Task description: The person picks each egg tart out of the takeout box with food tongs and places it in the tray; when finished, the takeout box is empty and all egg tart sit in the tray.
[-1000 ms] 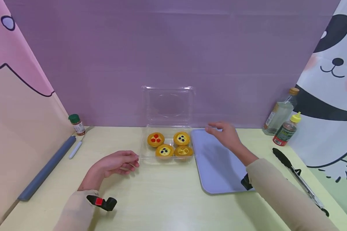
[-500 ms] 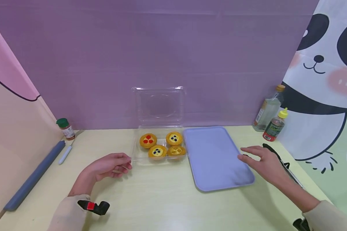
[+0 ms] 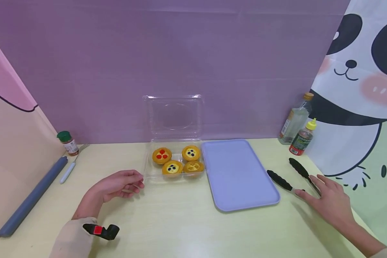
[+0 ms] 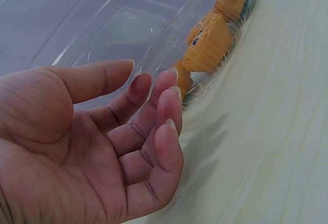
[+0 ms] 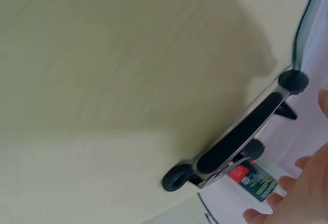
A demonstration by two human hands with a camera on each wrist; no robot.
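In the head view my left hand (image 3: 117,184) is at the front left corner of a clear plastic clamshell box (image 3: 151,172), fingers loosely curled. The left wrist view shows the thumb and forefinger tips at the box's edge; I cannot tell whether they touch it. Inside the box sit several egg tarts (image 3: 172,167) with red, dark or yellow toppings, and its lid (image 3: 174,118) stands raised behind. My right hand (image 3: 333,206) spreads over tongs (image 3: 278,180) with black tips, their arms apart. Thumb and fingers lie on either side of the tongs' arms. Their rear part is hidden by this hand.
A lilac tray (image 3: 242,175) lies between the box and the tongs. Behind the tongs stand a clear bottle (image 3: 293,123) and a yellow-capped bottle (image 3: 301,140). At left are a green-capped jar (image 3: 68,143), a fork (image 3: 69,170) and a blue roll (image 3: 33,197).
My right hand has moved from above the tray, rightward and toward me, to the tongs. The head view has turned a little right. My left hand stays by the box corner.
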